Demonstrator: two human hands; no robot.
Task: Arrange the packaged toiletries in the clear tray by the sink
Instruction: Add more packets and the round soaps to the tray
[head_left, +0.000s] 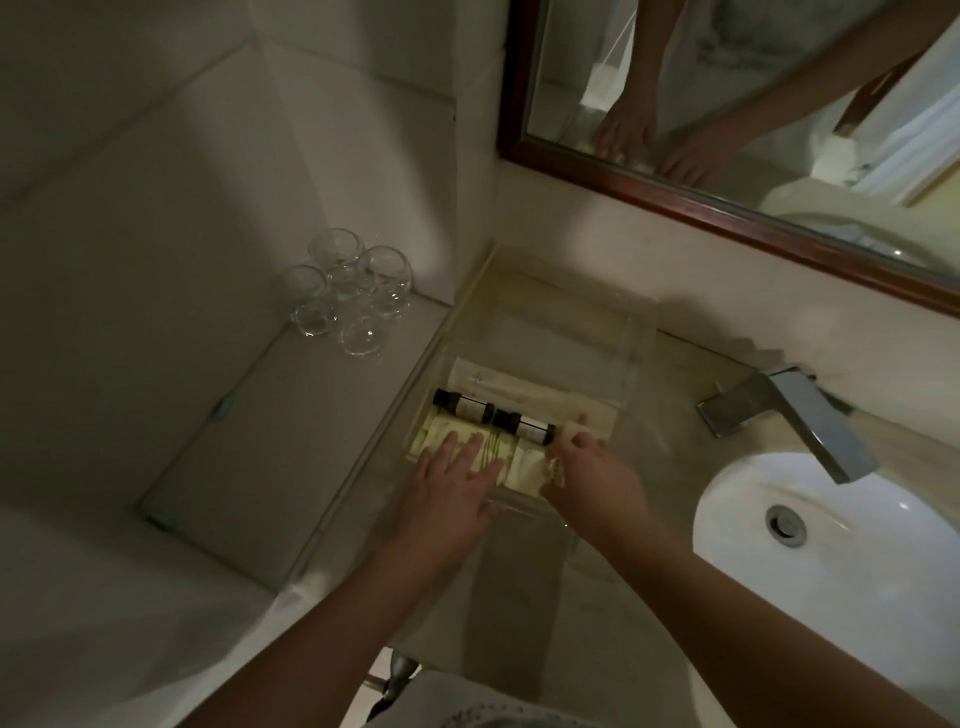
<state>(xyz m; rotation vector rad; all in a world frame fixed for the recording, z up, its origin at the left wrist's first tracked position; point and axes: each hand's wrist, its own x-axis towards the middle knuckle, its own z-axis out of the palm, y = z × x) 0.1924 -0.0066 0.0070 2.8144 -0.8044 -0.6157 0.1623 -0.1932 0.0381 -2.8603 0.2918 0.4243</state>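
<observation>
Left hand lies flat, fingers spread, on the pale packets at the clear tray's near end. Right hand, nearer, pinches a small packet beside the dark bottles, lined crosswise just beyond the fingertips, left of the sink.
</observation>
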